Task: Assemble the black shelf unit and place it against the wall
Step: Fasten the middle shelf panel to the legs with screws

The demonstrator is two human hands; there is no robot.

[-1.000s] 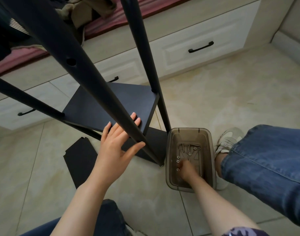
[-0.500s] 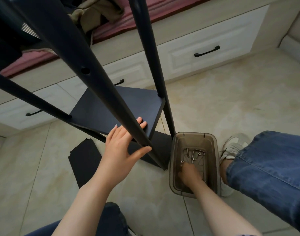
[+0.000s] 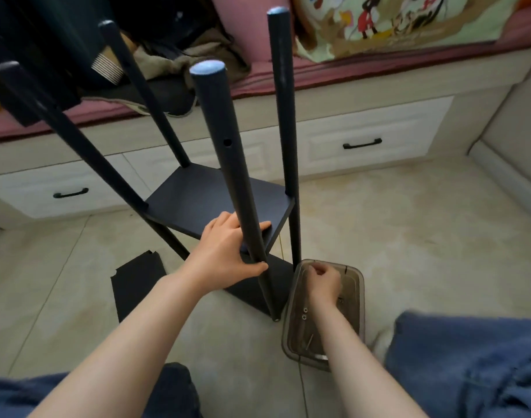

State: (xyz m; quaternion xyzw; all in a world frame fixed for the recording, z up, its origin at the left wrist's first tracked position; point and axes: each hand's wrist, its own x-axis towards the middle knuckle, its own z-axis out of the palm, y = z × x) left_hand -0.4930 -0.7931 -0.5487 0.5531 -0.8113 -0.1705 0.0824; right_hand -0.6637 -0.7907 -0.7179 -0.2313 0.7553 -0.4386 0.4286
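Observation:
The black shelf unit stands on the tiled floor with several round posts rising toward me. A black shelf board [image 3: 198,197] sits fixed between the posts, and a lower board [image 3: 252,285] lies at floor level. My left hand [image 3: 228,251] grips the nearest post [image 3: 228,164] at the level of the fixed board, thumb in front of the post, fingers behind it. My right hand [image 3: 324,282] is lifted over the smoky plastic box [image 3: 357,300], fingers curled; what they hold is hidden. Screws [image 3: 304,313] lie in the box.
A loose black shelf board [image 3: 137,285] lies flat on the floor to the left. White drawers with black handles [image 3: 362,144] run under a pink-cushioned bench behind the unit. My jeans-clad legs [image 3: 469,366] fill the lower right and bottom edge.
My left hand has closed around the near post. My right hand has risen from the bottom of the box with fingers curled. The view has tilted up and shows the post tops.

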